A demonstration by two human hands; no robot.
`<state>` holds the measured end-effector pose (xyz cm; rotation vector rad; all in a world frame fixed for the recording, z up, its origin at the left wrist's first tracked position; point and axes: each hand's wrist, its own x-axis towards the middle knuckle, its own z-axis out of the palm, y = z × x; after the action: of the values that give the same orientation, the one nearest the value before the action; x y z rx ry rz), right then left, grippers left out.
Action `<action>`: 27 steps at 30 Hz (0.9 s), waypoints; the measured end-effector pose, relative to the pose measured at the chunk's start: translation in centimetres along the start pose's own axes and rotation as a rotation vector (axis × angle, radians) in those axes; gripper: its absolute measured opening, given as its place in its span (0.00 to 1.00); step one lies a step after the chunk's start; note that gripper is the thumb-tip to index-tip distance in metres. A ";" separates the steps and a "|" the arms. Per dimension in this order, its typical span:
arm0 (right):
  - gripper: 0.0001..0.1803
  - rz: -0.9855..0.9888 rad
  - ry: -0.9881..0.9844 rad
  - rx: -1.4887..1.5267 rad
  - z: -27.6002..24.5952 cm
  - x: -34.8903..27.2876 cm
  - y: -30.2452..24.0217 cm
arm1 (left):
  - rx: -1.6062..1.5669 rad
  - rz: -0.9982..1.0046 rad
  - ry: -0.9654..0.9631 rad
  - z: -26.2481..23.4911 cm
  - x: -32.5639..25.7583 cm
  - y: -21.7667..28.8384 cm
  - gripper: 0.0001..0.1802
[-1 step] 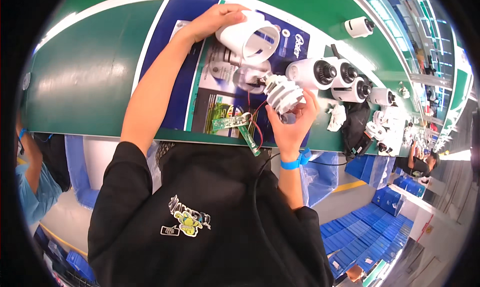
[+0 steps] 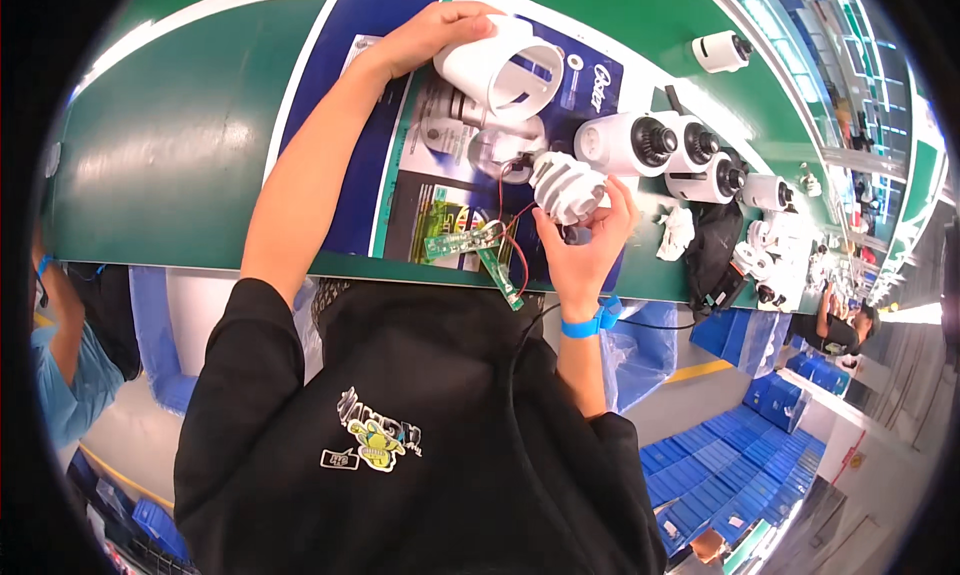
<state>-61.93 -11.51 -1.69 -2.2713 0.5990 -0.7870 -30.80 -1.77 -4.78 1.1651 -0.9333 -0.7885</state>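
A long green counter point(image 2: 170, 155) curves across the workshop, a blue-and-white printed instruction sheet point(image 2: 400, 190) lying flat on it in front of the person in a black sweatshirt. Nearest the counter's front edge, two narrow green circuit boards point(image 2: 480, 247) hang by thin red and black wires point(image 2: 515, 237) from a white ribbed plastic camera core point(image 2: 565, 187); the right hand point(image 2: 585, 245), with a blue band at the wrist, has its fingers wrapped round that core and holds it just above the sheet. Further up the sheet, the left hand point(image 2: 435, 35) is clamped over the top of a white cylindrical plastic camera housing point(image 2: 500, 67), open end facing the right. To the right of the core stands a row of white dome-lensed security cameras point(image 2: 665, 147), with another white camera point(image 2: 722, 51) apart beyond. Stacks of blue crates point(image 2: 740, 455) sit on the floor at lower right
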 end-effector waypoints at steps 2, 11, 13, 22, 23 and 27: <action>0.49 0.105 -0.009 0.033 0.2 -1.0 0.5 | 0.025 -0.027 0.036 -0.1 0.4 -1.2 0.27; 0.17 -0.512 -0.217 -0.089 -1.8 -2.7 -8.5 | -0.190 -0.046 0.020 -0.7 0.8 -1.1 0.25; 0.23 -0.523 -0.424 -0.252 0.6 -1.7 -9.7 | -0.197 -0.041 0.037 -0.9 0.7 -1.5 0.25; 0.14 -0.088 -0.593 0.232 -1.0 3.6 -7.4 | -0.474 0.036 0.062 -1.0 -0.7 -1.8 0.27; 0.14 0.120 -0.497 0.515 -1.6 3.5 -6.8 | -0.482 0.015 0.055 -1.0 -0.7 -1.7 0.27; 0.09 0.187 0.079 0.958 -0.5 2.3 -4.9 | -0.405 0.360 -0.208 -2.2 0.7 -3.3 0.27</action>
<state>-59.65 -9.71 2.88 -1.2959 0.3417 -0.8311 -28.68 -2.23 -8.09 0.5495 -1.0582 -0.7668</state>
